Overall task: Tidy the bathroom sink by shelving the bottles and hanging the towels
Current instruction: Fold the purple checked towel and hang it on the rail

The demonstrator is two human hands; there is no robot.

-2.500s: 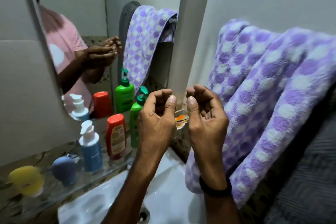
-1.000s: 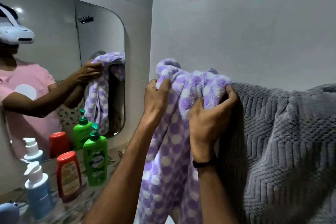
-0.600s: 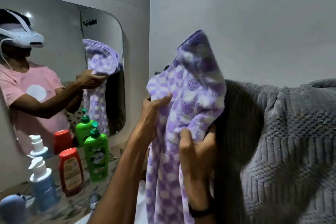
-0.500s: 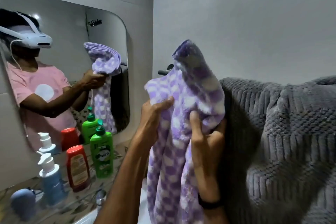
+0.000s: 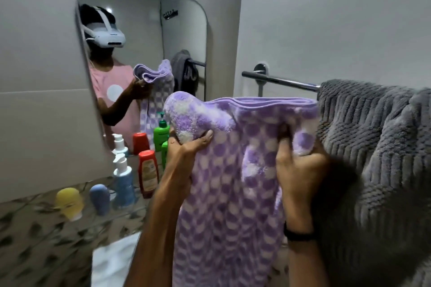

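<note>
Purple towel (image 5: 233,182) held up between left hand (image 5: 186,147) and right hand (image 5: 298,163).

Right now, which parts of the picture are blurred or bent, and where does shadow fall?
Head view: the patterned counter and yellow object at lower left are smeared; the mirror edge curves from the wide lens; the right hand casts shadow on the grey towel.

Count taken; mirror reflections excluded.

Towels: 2, being 1 purple-dotted towel (image 5: 233,170) and 1 grey towel (image 5: 377,147).
Towel rail (image 5: 279,80): 1.
Mirror (image 5: 144,30): 1.
Upright bottles: 3, being 1 blue pump bottle (image 5: 123,184), 1 red bottle (image 5: 147,173) and 1 green bottle (image 5: 164,154), the last partly hidden.
Small rounded containers: 2, being 1 yellow container (image 5: 70,202) and 1 blue container (image 5: 100,198).
Hands: 2, being 1 left hand (image 5: 186,149) and 1 right hand (image 5: 300,165).
Wristband (image 5: 298,235): 1.
</note>
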